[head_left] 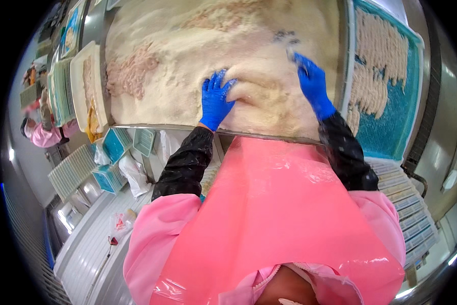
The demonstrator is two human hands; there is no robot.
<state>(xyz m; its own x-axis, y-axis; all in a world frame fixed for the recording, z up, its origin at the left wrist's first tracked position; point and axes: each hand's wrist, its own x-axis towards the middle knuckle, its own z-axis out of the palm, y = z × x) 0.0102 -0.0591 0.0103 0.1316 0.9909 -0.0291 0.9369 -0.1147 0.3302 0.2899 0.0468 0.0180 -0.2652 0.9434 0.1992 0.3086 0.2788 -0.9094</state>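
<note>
A broad metal tray (284, 136) filled with pale breading crumbs (177, 96) lies in front of me. My left hand (217, 99), in a blue glove, rests on the crumbs with its fingers spread, beside a raised, smooth mound (254, 89). My right hand (313, 86), also blue-gloved, is farther right over the crumbs. Its fingers reach forward and look apart; a whitish bit or crumb coating shows at the fingertips. Just beyond them are small dark grey patches (286, 36), too blurred to name. Pinkish raw pieces (134, 71) lie heaped on the crumbs at the left.
To the right, a blue tray (414, 101) holds rows of breaded strips (381, 46). A white tub (76, 66) stands left of the crumb tray. Stacked trays (73, 170) and white plastic bags (134, 173) sit lower left. Another person (45, 132) in pink is at far left.
</note>
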